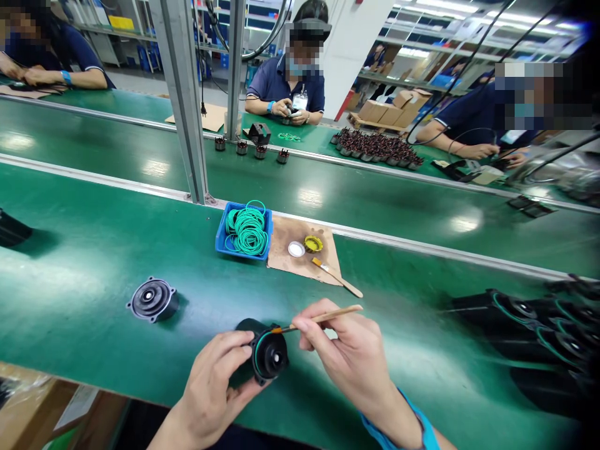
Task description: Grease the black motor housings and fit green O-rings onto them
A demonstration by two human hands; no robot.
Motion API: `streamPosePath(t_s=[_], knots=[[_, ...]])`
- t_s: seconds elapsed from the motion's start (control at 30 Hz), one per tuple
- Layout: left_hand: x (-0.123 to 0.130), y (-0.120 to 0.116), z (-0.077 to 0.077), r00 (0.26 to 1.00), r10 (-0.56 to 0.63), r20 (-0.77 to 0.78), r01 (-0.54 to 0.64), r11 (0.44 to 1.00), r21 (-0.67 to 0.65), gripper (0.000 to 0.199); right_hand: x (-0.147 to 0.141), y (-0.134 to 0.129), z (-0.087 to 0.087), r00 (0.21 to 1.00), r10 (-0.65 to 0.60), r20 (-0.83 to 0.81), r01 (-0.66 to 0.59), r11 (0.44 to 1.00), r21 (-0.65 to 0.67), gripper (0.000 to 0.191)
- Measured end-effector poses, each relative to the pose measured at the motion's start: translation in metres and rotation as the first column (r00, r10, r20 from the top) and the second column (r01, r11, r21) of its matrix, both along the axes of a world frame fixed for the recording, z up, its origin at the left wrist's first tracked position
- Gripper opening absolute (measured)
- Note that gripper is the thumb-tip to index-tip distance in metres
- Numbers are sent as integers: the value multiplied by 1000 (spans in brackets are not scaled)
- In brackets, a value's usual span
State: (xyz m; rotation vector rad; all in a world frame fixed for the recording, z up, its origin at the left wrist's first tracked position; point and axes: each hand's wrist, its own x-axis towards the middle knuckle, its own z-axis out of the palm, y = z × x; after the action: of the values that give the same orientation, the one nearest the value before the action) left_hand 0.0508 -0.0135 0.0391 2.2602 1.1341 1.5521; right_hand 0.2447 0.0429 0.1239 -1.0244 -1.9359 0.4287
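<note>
Left hand [210, 373] grips housing [273, 360]; right hand [347, 344] pinches brush [340, 313] at ring [257, 354] between them. Likely brushing step; next calls for turning housing.

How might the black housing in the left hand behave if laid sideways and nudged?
The black housing would probably roll a little, since its body looks round, though its rim's jutting corners might stop it. It seems stiff, with no visible dent under the left hand. The rim may be slick if the brush there carries coating.

Green bench [107, 256] — blue bin [234, 254], cardboard [279, 253], black housings [504, 312]
</note>
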Motion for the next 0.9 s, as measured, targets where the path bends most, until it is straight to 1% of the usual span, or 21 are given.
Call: streamPosePath(t_s=[0.13, 0.23, 0.43, 0.57, 0.63, 0.77, 0.83, 0.9], knots=[[3, 0, 1, 1000, -11, -16, 11, 1000, 13, 48, -4, -1, 1, 1000, 15, 28, -16, 998, 55, 47], [6, 1, 2, 1000, 1, -12, 0, 1000, 15, 48, -6, -3, 1, 997, 53, 53, -56, 996, 69, 39], [12, 3, 3, 1000, 6, 16, -6, 1000, -10, 48, -4, -12, 1, 961, 249, 117, -259, 962, 85, 22], [15, 5, 3, 1000, 15, 15, -15, 1000, -1, 43, 0, -22, 2, 934, 290, 209, -315, 944, 99, 16], [15, 6, 4, 1000, 28, 14, -28, 1000, 6, 42, 2, -26, 4, 907, 308, 288, -351, 930, 111, 17], [14, 6, 4, 998, 67, -18, -68, 998, -11, 45, 8, -32, 7, 830, 345, 438, -423, 902, 91, 28], [13, 5, 4, 995, 96, -34, -98, 994, -38, 47, 11, -32, 7, 800, 367, 474, -451, 890, 72, 33], [12, 4, 1, 990, 135, -35, -137, 989, -61, 48, 14, -31, 7, 790, 375, 486, -458, 887, 60, 36]])
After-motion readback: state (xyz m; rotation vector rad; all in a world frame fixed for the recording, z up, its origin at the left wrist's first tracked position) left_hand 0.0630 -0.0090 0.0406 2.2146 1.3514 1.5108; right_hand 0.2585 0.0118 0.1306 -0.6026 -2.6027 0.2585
